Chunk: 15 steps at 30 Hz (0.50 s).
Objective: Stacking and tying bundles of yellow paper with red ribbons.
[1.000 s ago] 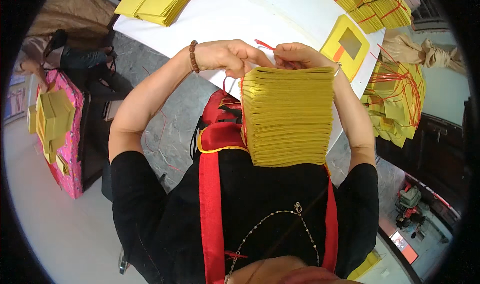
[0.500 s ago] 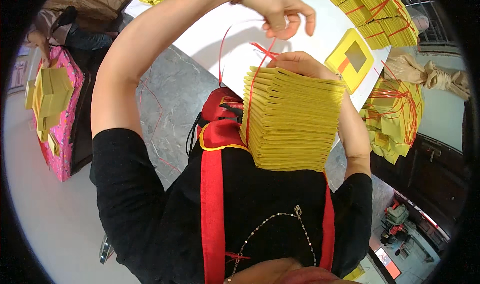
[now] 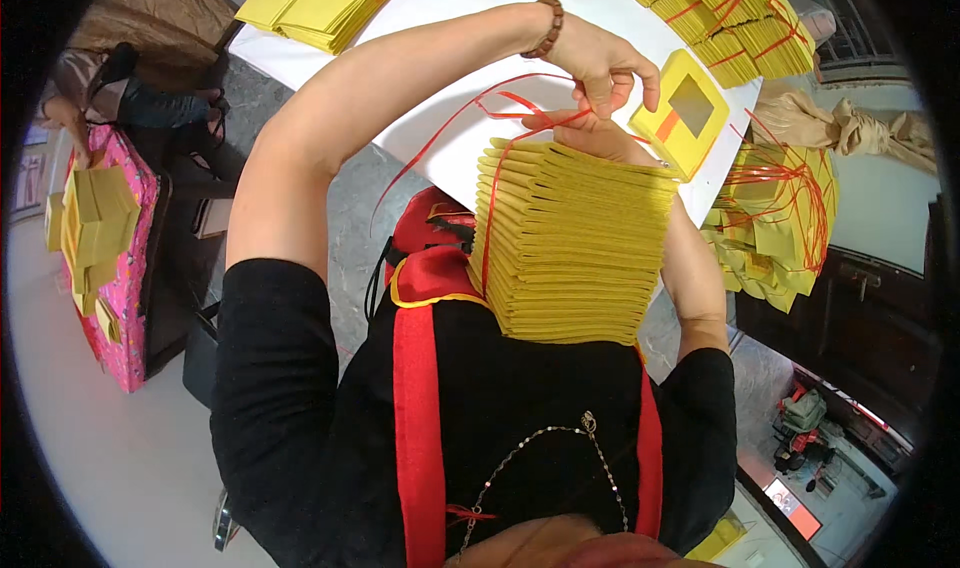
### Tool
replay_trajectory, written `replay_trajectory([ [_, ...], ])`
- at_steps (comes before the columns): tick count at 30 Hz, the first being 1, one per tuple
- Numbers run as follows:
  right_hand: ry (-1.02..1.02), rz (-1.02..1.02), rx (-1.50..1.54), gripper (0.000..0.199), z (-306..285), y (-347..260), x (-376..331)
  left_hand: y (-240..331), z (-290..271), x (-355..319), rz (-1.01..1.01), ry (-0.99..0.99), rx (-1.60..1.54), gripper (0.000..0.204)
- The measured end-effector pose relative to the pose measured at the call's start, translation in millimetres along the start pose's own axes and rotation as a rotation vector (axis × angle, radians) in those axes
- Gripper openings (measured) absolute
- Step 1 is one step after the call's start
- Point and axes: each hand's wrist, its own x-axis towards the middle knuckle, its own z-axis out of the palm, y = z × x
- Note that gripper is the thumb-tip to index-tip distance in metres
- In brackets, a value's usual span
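Note:
A thick stack of folded yellow paper pieces (image 3: pixel 575 243) leans against my chest, its ridged edges toward me. A thin red ribbon (image 3: pixel 487 223) runs around its left end and up over the top, with loose loops and tails at the far side. My left hand (image 3: pixel 605 63) reaches over from the left above the table and pinches the ribbon between thumb and fingers. Just below it, my right hand (image 3: pixel 600 140) rests at the stack's far top edge with its fingers on the ribbon; the stack hides part of that hand.
Beyond the stack stands a white table (image 3: pixel 440 58) with yellow bundles (image 3: pixel 735 18) tied in red and a flat windowed yellow piece (image 3: pixel 683 113). More tied yellow bundles (image 3: pixel 775 218) are at right. At left, a person's hand (image 3: pixel 75 138) is near a pink-covered surface (image 3: pixel 135 298).
My left hand has come down and right, close to my right hand. The ribbon's loose tail has swung up with it into a wider loop. The stack has shifted slightly left.

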Motion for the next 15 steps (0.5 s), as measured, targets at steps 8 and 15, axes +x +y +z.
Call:
replay_trajectory([
  [8,0.005,0.008,0.027,0.031,-6.5,4.9,6.4,4.5,14.9,-18.5,0.226,0.548,0.785,0.024],
  [15,0.01,-0.171,-0.149,0.028,-15.9,12.9,7.8,13.8,54.7,-63.5,-0.24,0.377,0.443,0.029],
])
